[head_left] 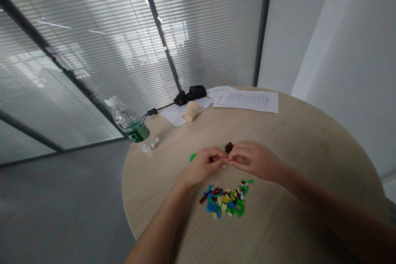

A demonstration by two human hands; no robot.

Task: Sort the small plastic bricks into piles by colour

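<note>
My left hand (206,165) and my right hand (254,159) meet fingertip to fingertip over the round wooden table (148,189). Both are closed in a pinch around something small that the fingers mostly hide. A tiny whitish bit shows just below the fingertips. Behind my right fingers lies a dark brown cluster of bricks (229,147). A green piece (192,156) peeks out to the left of my left hand. Nearer to me, below both hands, spreads a loose pile of small bricks (227,201) in blue, green, yellow, cream, white and dark brown.
A clear bottle with a green label (137,131) stands at the table's left edge. Towards the back are a paper cup (191,111) on its side, a black bundle (196,91) with a cable, and printed sheets (250,101). Glass panels with blinds rise behind.
</note>
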